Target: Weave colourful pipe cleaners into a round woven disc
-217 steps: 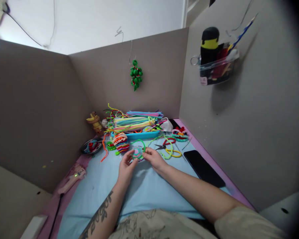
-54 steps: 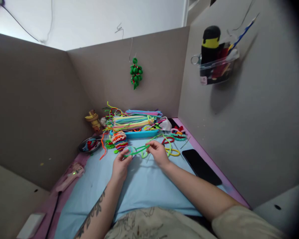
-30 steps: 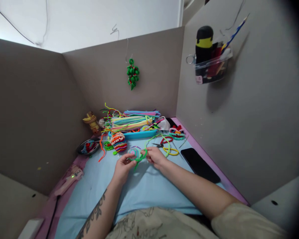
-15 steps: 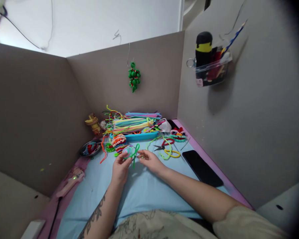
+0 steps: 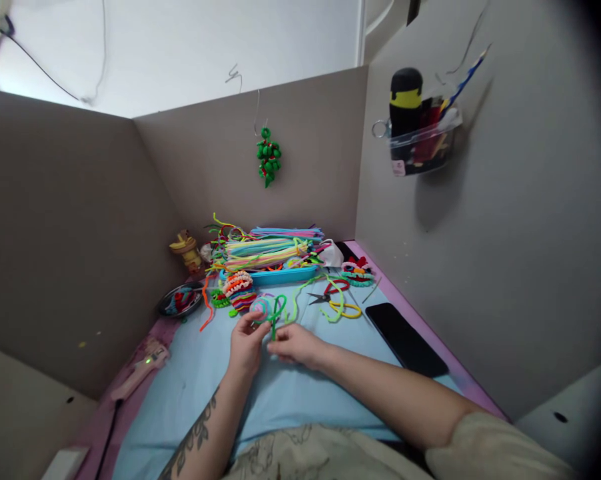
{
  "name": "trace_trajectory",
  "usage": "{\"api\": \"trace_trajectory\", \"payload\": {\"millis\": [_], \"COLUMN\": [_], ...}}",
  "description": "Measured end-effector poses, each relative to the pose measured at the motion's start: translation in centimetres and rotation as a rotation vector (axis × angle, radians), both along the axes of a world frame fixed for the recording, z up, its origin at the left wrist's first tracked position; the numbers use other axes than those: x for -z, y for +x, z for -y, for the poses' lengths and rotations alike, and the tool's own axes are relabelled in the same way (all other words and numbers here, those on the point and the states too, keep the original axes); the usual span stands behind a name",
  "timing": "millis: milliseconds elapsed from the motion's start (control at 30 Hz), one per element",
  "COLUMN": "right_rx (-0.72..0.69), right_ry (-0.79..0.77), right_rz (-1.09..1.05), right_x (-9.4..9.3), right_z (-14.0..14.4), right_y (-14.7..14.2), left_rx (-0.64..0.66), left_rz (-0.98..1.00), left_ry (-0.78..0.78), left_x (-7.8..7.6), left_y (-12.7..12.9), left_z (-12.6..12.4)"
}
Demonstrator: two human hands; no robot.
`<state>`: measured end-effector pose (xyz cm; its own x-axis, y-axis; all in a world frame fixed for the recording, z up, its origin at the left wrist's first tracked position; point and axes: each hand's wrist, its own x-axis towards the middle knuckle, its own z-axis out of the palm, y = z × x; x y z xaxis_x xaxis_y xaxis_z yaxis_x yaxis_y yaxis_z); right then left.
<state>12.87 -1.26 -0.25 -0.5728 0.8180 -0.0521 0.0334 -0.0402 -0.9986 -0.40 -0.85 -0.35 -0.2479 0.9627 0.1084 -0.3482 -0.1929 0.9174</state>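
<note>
My left hand (image 5: 246,345) is closed in a pinch on a small pink and turquoise coiled pipe-cleaner spiral (image 5: 260,306). A green pipe cleaner (image 5: 282,304) rises beside the spiral in a loop, with one end hanging down. That lower end is pinched between the thumb and fingers of my right hand (image 5: 296,345), just right of and below the left. My fingers cover part of where the green piece meets the spiral. Just behind stands a striped pipe-cleaner figure (image 5: 239,292) in orange, white and several other colours.
A blue tray (image 5: 285,275) heaped with pipe cleaners (image 5: 268,251) stands at the back. Scissors (image 5: 338,299) lie right of my hands, near a black phone (image 5: 405,340). At left are a dark bowl (image 5: 197,305) and a pink glue gun (image 5: 143,370). Grey partitions (image 5: 250,153) enclose the table.
My right hand has moved down and slightly left, and its fingers have closed on the green pipe cleaner's lower end. My left hand keeps hold of the spiral, nearly still.
</note>
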Motion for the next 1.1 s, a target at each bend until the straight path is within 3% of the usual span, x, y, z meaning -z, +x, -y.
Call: {"api": "trace_trajectory", "payload": {"millis": [133,200,267,400,467,667,900,1100], "right_rx": [-0.484,-0.581,-0.461,0.228,0.436,0.555,0.579,0.623], "right_ry": [0.359,0.399,0.378,0.445,0.507,0.571,0.509,0.558], "right_rz": [0.261,0.293,0.272,0.157,0.092,0.086,0.033,0.034], "right_x": [-1.2,-1.7,-1.7,-1.5,-1.5,-1.0,-0.3,-0.3], "right_z": [0.7,0.5,0.0,-1.1,-1.3,-1.3,-2.1,-2.0], "right_y": [1.2,1.7,1.9,1.9,1.8,1.4,1.3,1.3], "left_rx": [-0.014,-0.011,-0.029,-0.064,-0.046,0.019,0.062,0.054], "left_rz": [0.057,0.069,0.06,-0.074,-0.147,-0.229,-0.261,-0.314], "left_ry": [0.012,0.015,0.017,0.011,0.02,0.049,0.084,0.107], "left_x": [-0.2,-0.3,-0.2,0.2,0.3,0.0,0.0,-0.1], "left_y": [-0.4,-0.6,-0.6,-0.5,-0.3,0.3,0.4,0.4], "left_z": [-0.2,-0.3,-0.4,-0.4,-0.2,0.5,0.6,0.8]}}
